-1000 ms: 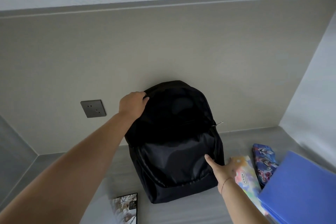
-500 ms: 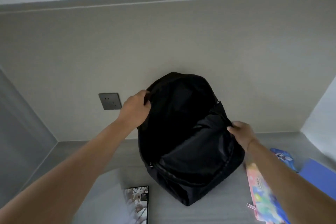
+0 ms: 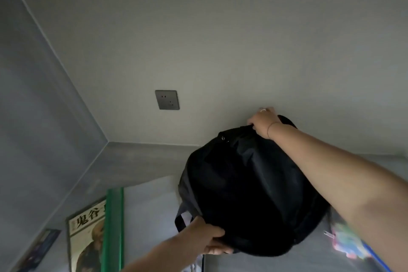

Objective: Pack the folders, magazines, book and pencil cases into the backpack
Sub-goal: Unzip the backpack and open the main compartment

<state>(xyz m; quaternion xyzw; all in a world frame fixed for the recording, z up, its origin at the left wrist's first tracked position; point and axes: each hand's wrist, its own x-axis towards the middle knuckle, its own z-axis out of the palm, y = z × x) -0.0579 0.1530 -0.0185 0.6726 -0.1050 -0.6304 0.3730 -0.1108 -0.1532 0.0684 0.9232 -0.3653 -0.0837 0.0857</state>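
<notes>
Backpack: the black backpack [image 3: 254,183] sits right of centre on the grey desk [image 3: 154,201], against the wall. Its dark fabric is slack and bulging, and a strap loop hangs at its 8 o'clock.
Right hand: the right hand [image 3: 262,120] is at the bag's 12 o'clock, with its fingers curled over the far top edge and clamped on the fabric.
Left hand: the left hand [image 3: 213,239] is at the bag's 7 o'clock. It grips the near edge with the thumb on top and the fingers tucked under.
Why held so: I judge that one hand at each end keeps the limp bag under control while it is turned or squared up, so that its mouth faces the person.
Opening: a zip pull shows near the top, but I cannot tell whether the mouth gapes.
Folder: the green folder [image 3: 113,227] lies on the desk at the bag's 9 o'clock, apart from it.
Printed cover: the printed cover [image 3: 88,240] is a book or a magazine, I cannot tell which. It lies flush against the folder's left side.
Pencil case: the colourful pencil case [image 3: 346,243] lies at the bag's 4 o'clock, just beside it and partly behind the right forearm.
Progress: nothing that can be seen is packed yet, so this looks like the early bag-readying step.
Risk: the soft fabric may collapse shut once a hand lets go.
</notes>
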